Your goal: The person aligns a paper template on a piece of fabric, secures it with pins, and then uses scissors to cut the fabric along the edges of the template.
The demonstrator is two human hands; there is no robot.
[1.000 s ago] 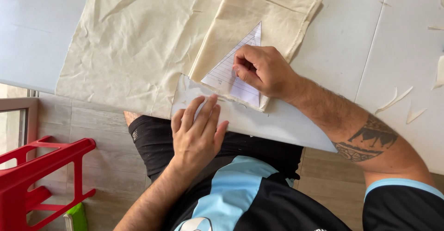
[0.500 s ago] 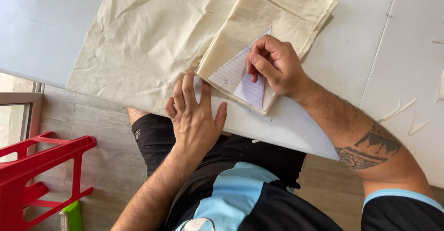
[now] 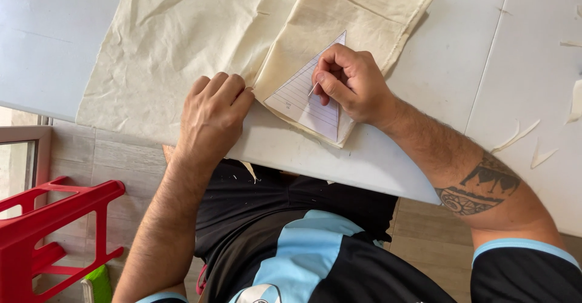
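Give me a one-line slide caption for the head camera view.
Right hand pins a lined paper triangle onto folded cream cloth while the left hand steadies the edge.

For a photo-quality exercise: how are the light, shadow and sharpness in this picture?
Head view: soft, even daylight on the white table and cream cloth, no glare; faint shadows under the left hand and right hand; lined paper triangle sharp, no visible motion blur.

No packages, labels, signs, screens
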